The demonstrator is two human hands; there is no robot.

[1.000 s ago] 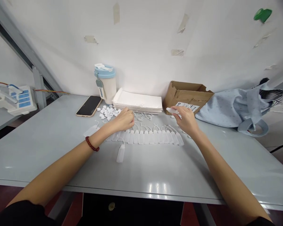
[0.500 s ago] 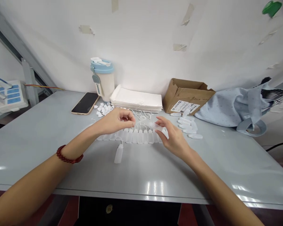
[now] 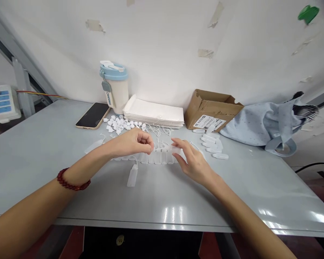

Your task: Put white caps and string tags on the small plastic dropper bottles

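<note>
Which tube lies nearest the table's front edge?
The corded tube lying by itself, forward of the row; the others all lie or are held farther back.

Glossy grey table (image 3: 151,201); toward back: phone (image 3: 94,116), tumbler (image 3: 118,90), small white pieces (image 3: 120,122), white stack (image 3: 155,110), cardboard box (image 3: 218,111), light-blue bag (image 3: 252,122); midway: row of corded tubes (image 3: 163,157), single corded tube (image 3: 132,176) nearer front, loose tubes (image 3: 212,144) right

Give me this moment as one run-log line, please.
Left hand: pinched, contents unclear | Right hand: gripping translucent tube | Between: tube row | Nearer: one corded tube
</note>
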